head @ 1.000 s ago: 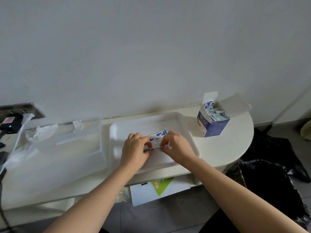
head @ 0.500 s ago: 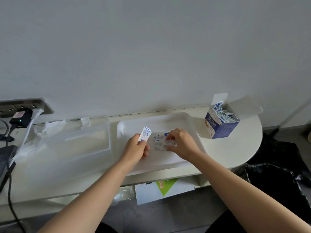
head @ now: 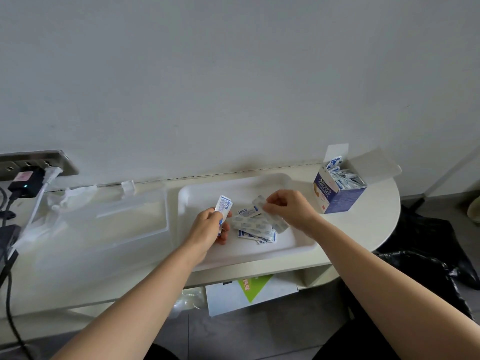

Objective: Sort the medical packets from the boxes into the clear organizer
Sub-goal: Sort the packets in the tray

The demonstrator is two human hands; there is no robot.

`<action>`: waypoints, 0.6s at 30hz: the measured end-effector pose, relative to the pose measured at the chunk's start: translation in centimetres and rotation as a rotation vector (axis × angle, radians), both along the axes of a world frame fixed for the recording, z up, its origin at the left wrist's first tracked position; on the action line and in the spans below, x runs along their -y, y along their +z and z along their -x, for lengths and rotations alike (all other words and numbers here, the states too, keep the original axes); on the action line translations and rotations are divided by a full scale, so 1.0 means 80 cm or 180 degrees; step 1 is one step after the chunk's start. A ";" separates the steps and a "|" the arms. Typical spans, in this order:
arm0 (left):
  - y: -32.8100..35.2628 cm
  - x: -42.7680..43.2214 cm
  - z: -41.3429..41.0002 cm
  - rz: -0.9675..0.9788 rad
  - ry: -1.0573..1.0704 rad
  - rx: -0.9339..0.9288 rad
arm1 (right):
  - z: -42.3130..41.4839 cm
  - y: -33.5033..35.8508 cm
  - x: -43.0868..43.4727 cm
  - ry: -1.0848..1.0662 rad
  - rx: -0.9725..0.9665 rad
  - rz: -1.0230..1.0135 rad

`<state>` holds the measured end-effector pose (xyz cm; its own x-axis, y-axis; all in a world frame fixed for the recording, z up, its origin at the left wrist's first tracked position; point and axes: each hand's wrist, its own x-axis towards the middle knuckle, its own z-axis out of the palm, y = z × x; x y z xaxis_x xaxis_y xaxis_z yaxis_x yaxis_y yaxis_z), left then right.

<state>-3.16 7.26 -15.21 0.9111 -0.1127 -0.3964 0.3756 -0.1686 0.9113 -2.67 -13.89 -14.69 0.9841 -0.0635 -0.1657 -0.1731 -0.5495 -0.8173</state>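
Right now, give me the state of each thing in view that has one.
Left hand: grips a blue-printed packet, raised.
Right hand: pinches a second packet.
Loose packets: piled in the white tray.
Box: flaps open, packets inside.
Clear organizer: untouched.
Charger: plugged in, light on.

The packets [head: 255, 227] are paper, the tray [head: 259, 254] smooth matt plastic, the organizer [head: 117, 222] clear plastic, the box [head: 340, 201] cardboard.

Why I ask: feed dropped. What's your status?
Left hand pinches a blue-and-white paper packet. Right hand pinches a pale strip packet over the pile in the white tray. Nothing blocking.
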 end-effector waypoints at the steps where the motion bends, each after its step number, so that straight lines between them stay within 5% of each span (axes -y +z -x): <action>1: 0.000 0.001 0.000 0.0015 0.0002 -0.0002 | 0.002 0.000 -0.004 0.0198 -0.0090 0.0056; 7: 0.000 0.003 0.004 0.0178 -0.0085 0.0068 | 0.010 -0.022 -0.029 0.0773 0.0123 0.1063; 15: -0.011 0.002 0.003 0.0097 -0.0122 0.0232 | 0.013 -0.020 -0.021 0.0637 0.0132 0.0544; 18: -0.012 0.001 -0.001 -0.0022 -0.0038 0.0263 | 0.005 -0.013 -0.005 0.0083 0.0210 0.0341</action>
